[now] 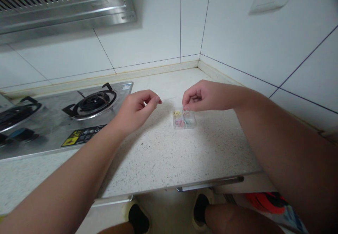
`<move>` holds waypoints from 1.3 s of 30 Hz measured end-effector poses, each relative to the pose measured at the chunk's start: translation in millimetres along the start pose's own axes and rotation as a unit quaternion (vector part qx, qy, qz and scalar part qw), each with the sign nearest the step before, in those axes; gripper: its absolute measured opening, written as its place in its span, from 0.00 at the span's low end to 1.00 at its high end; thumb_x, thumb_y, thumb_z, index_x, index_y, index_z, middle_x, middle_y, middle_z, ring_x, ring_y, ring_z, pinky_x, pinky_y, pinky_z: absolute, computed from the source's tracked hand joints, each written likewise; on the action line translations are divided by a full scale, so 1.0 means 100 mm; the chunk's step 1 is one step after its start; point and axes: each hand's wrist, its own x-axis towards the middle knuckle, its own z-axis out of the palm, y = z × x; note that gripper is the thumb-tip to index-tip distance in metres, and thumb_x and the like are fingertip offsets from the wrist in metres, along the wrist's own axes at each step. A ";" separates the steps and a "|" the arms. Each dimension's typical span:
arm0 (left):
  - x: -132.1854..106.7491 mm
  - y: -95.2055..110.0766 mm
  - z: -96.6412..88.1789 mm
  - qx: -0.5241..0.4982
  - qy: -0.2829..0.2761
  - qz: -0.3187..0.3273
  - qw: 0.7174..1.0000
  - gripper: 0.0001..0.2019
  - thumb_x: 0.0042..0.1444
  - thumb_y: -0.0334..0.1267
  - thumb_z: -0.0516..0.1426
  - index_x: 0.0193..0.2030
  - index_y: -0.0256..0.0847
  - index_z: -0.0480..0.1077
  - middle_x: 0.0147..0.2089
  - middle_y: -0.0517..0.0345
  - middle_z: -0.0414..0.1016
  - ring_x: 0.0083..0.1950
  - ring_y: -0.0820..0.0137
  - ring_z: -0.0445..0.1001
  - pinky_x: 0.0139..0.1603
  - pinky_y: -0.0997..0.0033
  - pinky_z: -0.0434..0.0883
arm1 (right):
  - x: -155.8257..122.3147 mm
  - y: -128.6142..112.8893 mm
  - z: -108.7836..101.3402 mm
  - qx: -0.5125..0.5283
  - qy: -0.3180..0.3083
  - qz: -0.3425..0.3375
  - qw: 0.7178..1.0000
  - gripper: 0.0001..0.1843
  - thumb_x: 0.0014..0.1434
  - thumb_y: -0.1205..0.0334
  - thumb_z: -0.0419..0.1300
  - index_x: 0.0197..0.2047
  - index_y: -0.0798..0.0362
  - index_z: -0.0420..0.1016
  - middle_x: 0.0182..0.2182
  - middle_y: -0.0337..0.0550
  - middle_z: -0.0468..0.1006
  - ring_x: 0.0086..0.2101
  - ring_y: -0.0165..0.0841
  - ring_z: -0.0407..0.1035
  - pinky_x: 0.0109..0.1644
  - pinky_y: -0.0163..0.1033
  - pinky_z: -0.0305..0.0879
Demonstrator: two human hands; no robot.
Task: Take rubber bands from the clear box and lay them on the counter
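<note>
A small clear plastic box (184, 127) with compartments sits on the speckled countertop (163, 160). Its compartments hold tiny yellow, pink and greenish pieces, too small to identify. My right hand (196, 96) is closed at the far edge of the box, with its thumb and fingertips together over the back compartments; whatever they grip is hidden. Left of the box and apart from it, my left hand (141, 107) hangs above the counter with thumb and index finger pinched together. A faint thin line shows near those fingertips, but I cannot tell what they hold.
A gas stove (52, 121) with black burners lies to the left, below a metal range hood (66, 12). White tiled walls (158, 26) meet in the back corner. A drawer handle (211, 184) juts from the counter front, and red-orange items (265, 202) sit low at right.
</note>
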 end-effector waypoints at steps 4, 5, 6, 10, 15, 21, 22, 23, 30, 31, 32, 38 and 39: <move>0.01 -0.04 -0.02 0.032 -0.009 -0.001 0.999 0.13 0.66 0.42 0.56 0.36 0.38 0.78 0.28 0.58 0.76 0.30 0.72 0.70 0.30 0.72 0.63 | -0.01 0.02 0.00 -0.018 -0.060 0.037 0.997 0.10 0.58 0.55 0.66 0.35 0.53 0.83 0.23 0.38 0.73 0.24 0.28 0.60 0.27 0.36 0.51; 0.01 -0.05 -0.02 0.042 -0.013 0.000 0.999 0.13 0.66 0.41 0.56 0.36 0.38 0.78 0.28 0.58 0.76 0.30 0.72 0.71 0.30 0.71 0.63 | -0.01 0.02 0.00 -0.021 -0.070 0.042 0.996 0.10 0.58 0.55 0.66 0.36 0.53 0.83 0.24 0.38 0.74 0.24 0.29 0.61 0.27 0.36 0.52; 0.01 -0.06 -0.03 0.052 -0.015 0.000 0.999 0.13 0.66 0.41 0.55 0.36 0.38 0.78 0.28 0.58 0.76 0.30 0.72 0.71 0.31 0.71 0.64 | -0.01 0.03 0.00 -0.023 -0.079 0.045 0.996 0.10 0.59 0.55 0.66 0.36 0.53 0.83 0.25 0.39 0.75 0.25 0.29 0.62 0.27 0.37 0.52; 0.02 -0.12 -0.05 0.069 -0.020 -0.009 0.997 0.13 0.66 0.41 0.55 0.37 0.39 0.78 0.29 0.58 0.77 0.30 0.72 0.70 0.31 0.71 0.64 | -0.01 0.05 -0.01 -0.037 -0.108 0.062 0.992 0.11 0.59 0.54 0.65 0.37 0.52 0.84 0.27 0.40 0.77 0.27 0.31 0.64 0.29 0.37 0.53; 0.02 -0.19 -0.05 0.073 -0.036 -0.037 0.996 0.13 0.66 0.42 0.55 0.37 0.38 0.78 0.29 0.57 0.77 0.29 0.72 0.69 0.32 0.70 0.65 | -0.02 0.03 -0.02 -0.055 -0.130 0.074 0.987 0.11 0.57 0.54 0.65 0.36 0.52 0.84 0.28 0.40 0.77 0.29 0.32 0.66 0.32 0.38 0.56; 0.04 -0.28 -0.07 0.109 -0.065 -0.073 0.989 0.15 0.66 0.44 0.54 0.38 0.39 0.79 0.31 0.57 0.78 0.30 0.72 0.69 0.35 0.68 0.65 | -0.02 0.01 0.00 -0.072 -0.139 0.085 0.984 0.10 0.56 0.55 0.65 0.33 0.51 0.85 0.26 0.39 0.77 0.29 0.33 0.66 0.32 0.39 0.57; 0.04 -0.30 -0.07 0.114 -0.069 -0.081 0.988 0.15 0.66 0.44 0.54 0.38 0.39 0.79 0.32 0.57 0.78 0.30 0.71 0.70 0.35 0.68 0.65 | -0.01 0.02 -0.01 -0.073 -0.132 0.086 0.985 0.11 0.57 0.53 0.65 0.33 0.51 0.85 0.27 0.40 0.78 0.29 0.33 0.67 0.32 0.39 0.57; 0.05 -0.33 -0.07 0.118 -0.072 -0.088 0.986 0.16 0.66 0.45 0.53 0.38 0.39 0.79 0.32 0.57 0.78 0.30 0.71 0.70 0.35 0.68 0.64 | 0.00 0.04 -0.01 -0.072 -0.120 0.086 0.986 0.12 0.57 0.52 0.65 0.33 0.52 0.84 0.27 0.40 0.78 0.29 0.33 0.67 0.32 0.39 0.56; 0.08 -0.45 -0.13 0.147 -0.087 -0.139 0.976 0.16 0.64 0.47 0.53 0.39 0.40 0.78 0.31 0.57 0.77 0.31 0.70 0.69 0.34 0.67 0.62 | 0.04 0.11 -0.01 -0.038 0.005 0.084 0.996 0.13 0.59 0.53 0.63 0.36 0.54 0.84 0.30 0.43 0.80 0.27 0.32 0.66 0.30 0.39 0.55; 0.08 -0.46 -0.13 0.147 -0.089 -0.143 0.975 0.16 0.64 0.47 0.53 0.39 0.40 0.78 0.31 0.58 0.77 0.31 0.70 0.69 0.34 0.66 0.62 | 0.04 0.12 -0.01 -0.035 0.013 0.082 0.996 0.13 0.59 0.54 0.64 0.36 0.54 0.84 0.30 0.43 0.80 0.27 0.32 0.66 0.30 0.39 0.55; 0.08 -0.47 -0.13 0.148 -0.092 -0.145 0.974 0.16 0.64 0.47 0.53 0.39 0.40 0.78 0.31 0.58 0.76 0.31 0.69 0.69 0.34 0.66 0.62 | 0.04 0.12 -0.01 -0.032 0.016 0.080 0.996 0.12 0.59 0.54 0.64 0.36 0.54 0.84 0.29 0.42 0.79 0.27 0.31 0.65 0.30 0.39 0.55; 0.07 -0.48 -0.11 0.154 -0.102 -0.133 0.974 0.17 0.65 0.48 0.53 0.40 0.41 0.79 0.32 0.57 0.77 0.32 0.69 0.70 0.35 0.66 0.62 | 0.01 0.07 0.02 0.000 -0.072 0.041 0.997 0.13 0.57 0.53 0.67 0.38 0.54 0.84 0.22 0.35 0.70 0.23 0.28 0.58 0.27 0.37 0.50; 0.07 -0.47 -0.10 0.153 -0.103 -0.129 0.974 0.17 0.65 0.48 0.53 0.40 0.41 0.79 0.32 0.57 0.77 0.32 0.69 0.70 0.35 0.66 0.62 | 0.01 0.03 0.03 0.004 -0.100 0.030 0.995 0.13 0.57 0.53 0.68 0.39 0.54 0.85 0.22 0.35 0.70 0.23 0.28 0.58 0.28 0.37 0.51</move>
